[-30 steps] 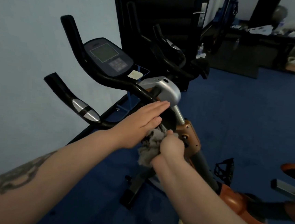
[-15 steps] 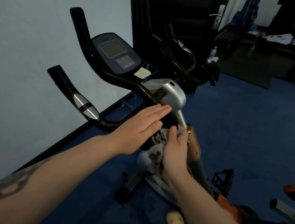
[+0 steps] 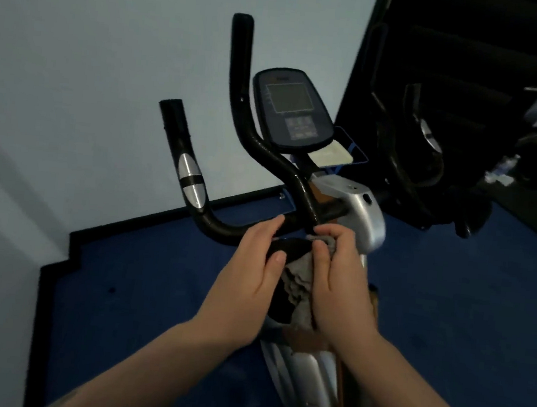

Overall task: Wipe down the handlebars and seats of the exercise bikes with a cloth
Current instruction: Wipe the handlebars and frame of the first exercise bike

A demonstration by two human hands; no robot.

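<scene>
Exercise bike, one unit, viewed from above and behind the handlebars [image 3: 226, 229].

Cloth [image 3: 299, 279]: grey, crumpled, sitting between the two hands, just below the bar's centre clamp. The right hand [image 3: 338, 284] is gripping it, fingers curled over its top edge, thumb side pressing it against the stem. The left hand [image 3: 248, 273] is lying beside it with fingers straight and together, fingertips touching the bar, thumb resting on a dark part next to the cloth (what that part is cannot be made out).

Holder: a blue wire tray [image 3: 359, 156] is standing beyond the hands, behind the console [image 3: 293, 111]; a pale flat item [image 3: 330, 153] is lying in it, identity unclear.

Beyond the left hand, the left grip is rising with a silver sensor pad [image 3: 191, 180].

Hard to see: the stem under the hands is being covered by them; a second bike [image 3: 423, 158], beyond the right hand, is sitting in deep shadow. The seat is out of frame.
</scene>
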